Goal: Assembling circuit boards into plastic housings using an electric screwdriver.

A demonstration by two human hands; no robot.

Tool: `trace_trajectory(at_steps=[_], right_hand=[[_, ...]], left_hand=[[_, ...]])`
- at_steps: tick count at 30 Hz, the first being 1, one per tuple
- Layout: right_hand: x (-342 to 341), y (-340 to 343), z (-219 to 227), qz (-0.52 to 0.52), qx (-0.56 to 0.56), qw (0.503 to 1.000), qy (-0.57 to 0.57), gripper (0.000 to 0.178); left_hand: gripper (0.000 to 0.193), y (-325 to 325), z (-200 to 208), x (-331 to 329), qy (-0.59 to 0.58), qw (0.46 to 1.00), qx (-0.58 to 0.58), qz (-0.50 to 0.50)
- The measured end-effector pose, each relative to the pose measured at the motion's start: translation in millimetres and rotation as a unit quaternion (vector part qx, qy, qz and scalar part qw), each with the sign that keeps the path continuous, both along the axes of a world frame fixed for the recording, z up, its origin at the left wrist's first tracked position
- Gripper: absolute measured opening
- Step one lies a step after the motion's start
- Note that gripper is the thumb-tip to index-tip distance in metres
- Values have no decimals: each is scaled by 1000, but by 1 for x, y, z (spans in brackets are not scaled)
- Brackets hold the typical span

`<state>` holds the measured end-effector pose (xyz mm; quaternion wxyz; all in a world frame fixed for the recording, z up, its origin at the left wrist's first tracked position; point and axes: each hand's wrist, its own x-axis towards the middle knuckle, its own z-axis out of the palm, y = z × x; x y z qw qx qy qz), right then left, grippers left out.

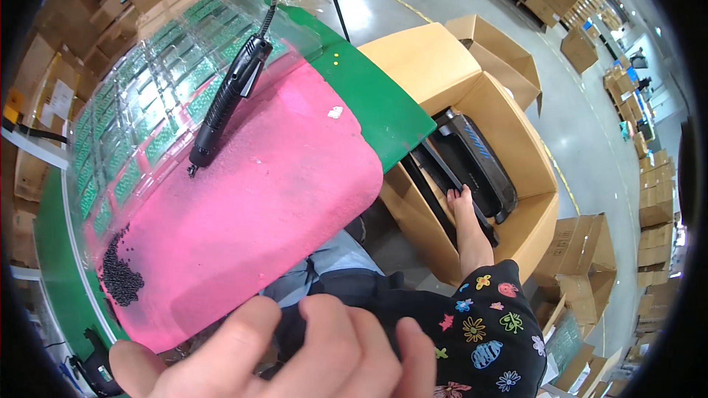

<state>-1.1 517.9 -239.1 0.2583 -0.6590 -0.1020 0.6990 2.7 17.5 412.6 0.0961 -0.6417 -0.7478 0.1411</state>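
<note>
My right hand (462, 206) reaches down into an open cardboard box (535, 151) at the right. Its fingers close on the edge of a long black plastic part (442, 169). Beside that part in the box lies a wider black plastic housing (479, 162) with blue marks. My left hand (295, 357) is close in the foreground at the lower edge, fingers bent and apart, nothing visible in them. Nearest to it is the pink mat (287, 169) on the table. A black electric screwdriver (231, 99) hangs by its cable over the mat, tip near the surface.
Small black screws (119, 273) lie heaped on the mat's left end. Clear plastic trays (158, 96) cover the far left of the green table (369, 96). Another open carton (501, 59) stands behind the box, and cartons (579, 250) stand at right.
</note>
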Motion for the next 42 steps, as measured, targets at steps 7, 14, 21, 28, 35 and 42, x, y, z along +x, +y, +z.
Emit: trace_trajectory(at_steps=[7, 14, 21, 28, 35, 42], right_hand=[[5, 50, 96, -49, 189, 980, -44, 29], [-15, 41, 226, 153, 667, 710, -168, 40], [-33, -57, 397, 362, 781, 500, -93, 35], [-39, -250, 475, 481, 872, 96, -11, 26], [-35, -349, 495, 535, 813, -220, 74, 22], [-84, -450, 518, 654, 635, -320, 258, 36]], left_hand=[[13, -22, -38, -14, 23, 975, 201, -97], [19, -62, -56, 0, 34, 957, 286, -45], [32, -85, -73, -4, 140, 908, 394, 20], [9, -119, -67, 6, 0, 899, 438, -3], [30, -171, -118, -25, -32, 859, 486, 159], [36, -220, -192, -70, -278, 824, 272, 411]])
